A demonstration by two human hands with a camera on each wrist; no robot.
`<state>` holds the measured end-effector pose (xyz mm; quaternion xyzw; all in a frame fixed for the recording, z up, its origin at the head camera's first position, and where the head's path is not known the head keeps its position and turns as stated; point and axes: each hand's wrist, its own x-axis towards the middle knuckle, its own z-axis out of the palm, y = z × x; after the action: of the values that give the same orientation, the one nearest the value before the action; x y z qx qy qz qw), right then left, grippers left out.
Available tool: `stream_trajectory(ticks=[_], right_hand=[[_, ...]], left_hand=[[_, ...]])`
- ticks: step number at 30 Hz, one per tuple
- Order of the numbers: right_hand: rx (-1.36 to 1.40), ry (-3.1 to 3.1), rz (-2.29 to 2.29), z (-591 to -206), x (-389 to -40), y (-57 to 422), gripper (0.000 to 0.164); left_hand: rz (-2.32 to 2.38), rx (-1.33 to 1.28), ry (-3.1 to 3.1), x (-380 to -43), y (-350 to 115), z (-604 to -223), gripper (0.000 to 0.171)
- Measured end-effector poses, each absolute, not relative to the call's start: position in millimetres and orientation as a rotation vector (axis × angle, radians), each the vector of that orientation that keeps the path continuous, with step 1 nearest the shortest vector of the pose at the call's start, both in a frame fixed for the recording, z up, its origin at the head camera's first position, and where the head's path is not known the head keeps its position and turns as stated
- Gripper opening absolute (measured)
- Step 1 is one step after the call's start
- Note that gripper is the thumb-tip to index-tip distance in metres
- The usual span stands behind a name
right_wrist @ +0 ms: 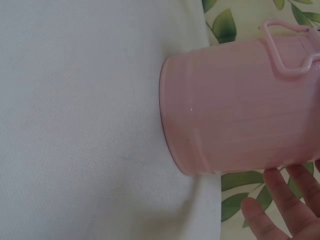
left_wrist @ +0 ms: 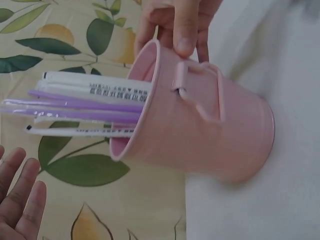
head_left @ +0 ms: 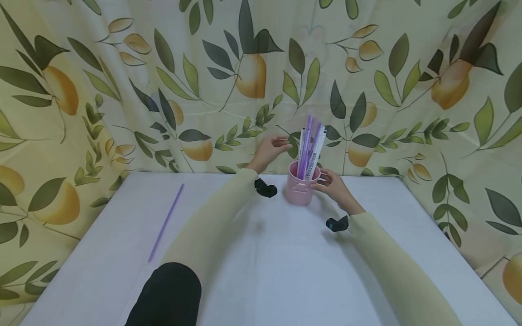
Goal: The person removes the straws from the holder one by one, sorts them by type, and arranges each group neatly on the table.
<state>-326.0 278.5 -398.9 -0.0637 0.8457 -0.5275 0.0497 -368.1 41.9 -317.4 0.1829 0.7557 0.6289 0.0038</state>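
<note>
A pink bucket-shaped holder (head_left: 299,192) with a small wire handle (left_wrist: 202,95) stands upright on the table. It holds several purple straws (left_wrist: 85,102) and white paper-wrapped straws with dark print (left_wrist: 100,81). My right hand (head_left: 335,190) touches the holder's right side, thumb near the rim. Its extended fingers (right_wrist: 292,202) lie along the wall in the right wrist view. Left of the straws, my left hand (head_left: 270,151) hovers apart from the holder with relaxed fingers (left_wrist: 30,205), holding nothing. One loose purple straw (head_left: 166,222) lies on the table's left part.
The white table (head_left: 277,271) ends at a curtain (head_left: 228,113) printed with leaves and fruit, close behind the holder. Black wrist mounts (head_left: 266,188) sit at both cuffs. A dark rounded shape (head_left: 167,294) covers part of the table at lower left.
</note>
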Motion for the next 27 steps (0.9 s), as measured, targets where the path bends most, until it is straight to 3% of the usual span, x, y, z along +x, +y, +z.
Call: stream_trajectory(ticks=[27], right_hand=[[-0.173,2.592,-1.591,-401.0,-326.8,279.2,0.079]], left_hand=[[1.976,0.439,2.344,-375.2,88.7,-353.9,0.043]])
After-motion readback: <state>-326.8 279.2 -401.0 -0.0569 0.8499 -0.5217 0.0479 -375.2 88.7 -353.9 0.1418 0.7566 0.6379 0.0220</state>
